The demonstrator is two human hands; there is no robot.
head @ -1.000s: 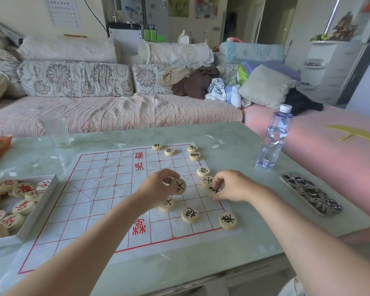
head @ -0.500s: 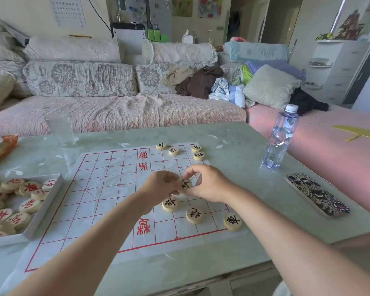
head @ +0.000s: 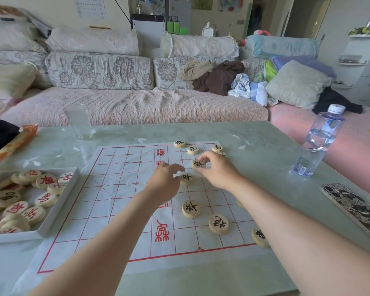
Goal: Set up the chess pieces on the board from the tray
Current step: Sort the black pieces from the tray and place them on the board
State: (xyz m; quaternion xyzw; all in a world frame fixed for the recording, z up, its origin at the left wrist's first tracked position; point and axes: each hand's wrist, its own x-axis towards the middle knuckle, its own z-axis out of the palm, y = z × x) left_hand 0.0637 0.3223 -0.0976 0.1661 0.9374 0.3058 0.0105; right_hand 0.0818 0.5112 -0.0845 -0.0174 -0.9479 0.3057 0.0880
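Wooden discs with black characters sit along the right half of the paper board (head: 120, 195); the right hand (head: 219, 170) pinches one disc (head: 198, 163) just above the grid, while the left hand (head: 165, 184) touches another disc (head: 186, 177) with narrowed fingertips. Each should be set squarely on a line crossing without dragging the paper. Mostly red-marked pieces fill the tray (head: 58, 207) on the bench (head: 265, 150), left of the board.
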